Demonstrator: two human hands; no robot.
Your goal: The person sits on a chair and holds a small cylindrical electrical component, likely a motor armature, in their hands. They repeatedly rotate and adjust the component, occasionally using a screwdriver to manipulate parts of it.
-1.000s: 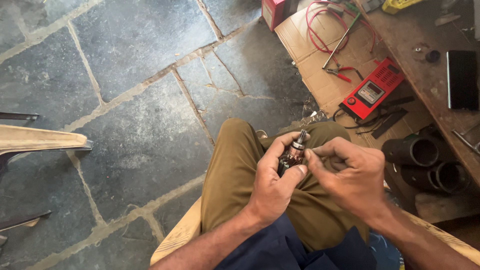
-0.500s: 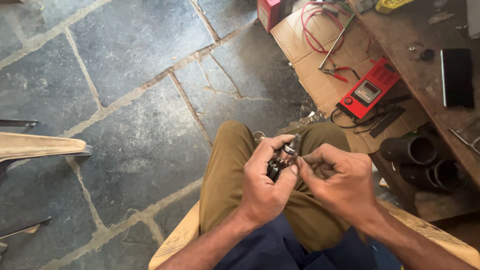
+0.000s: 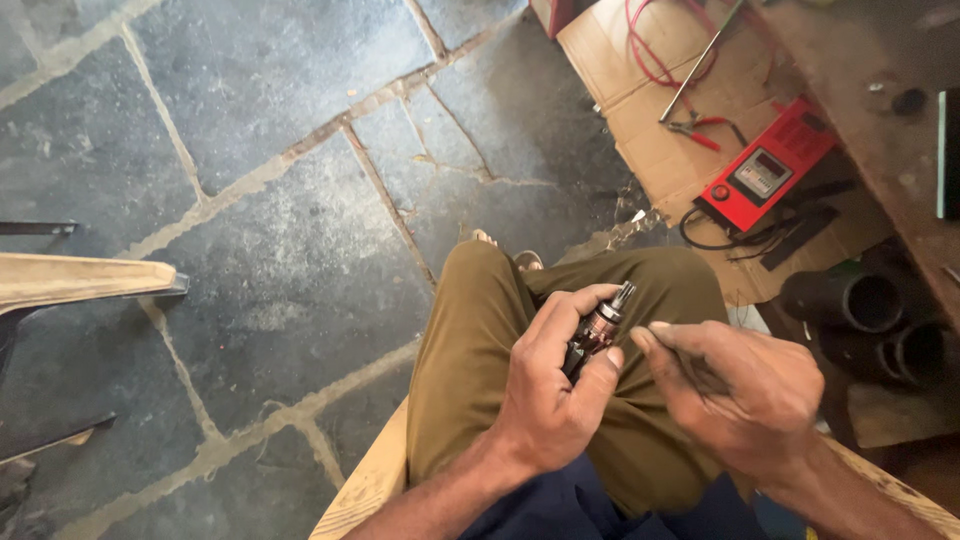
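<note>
My left hand [image 3: 552, 392] is closed around a small motor armature [image 3: 600, 325], a dark cylinder with copper windings and a metal shaft that points up and to the right. My right hand [image 3: 738, 392] sits just to the right of it, fingers pinched together on something thin and dark that I cannot make out. Both hands rest over my lap in olive trousers [image 3: 470, 350]. The lower end of the armature is hidden in my left palm.
A red meter box [image 3: 768, 172] with black leads lies on cardboard [image 3: 640, 100] at upper right, beside red-handled pliers [image 3: 700, 130] and red wire. Two black pipes [image 3: 860, 305] lie at right. A wooden bench edge [image 3: 80, 280] juts in at left over the stone floor.
The armature has tilted and sunk a little in my left hand. My right hand has drawn away from it to the right, with fingers still pinched.
</note>
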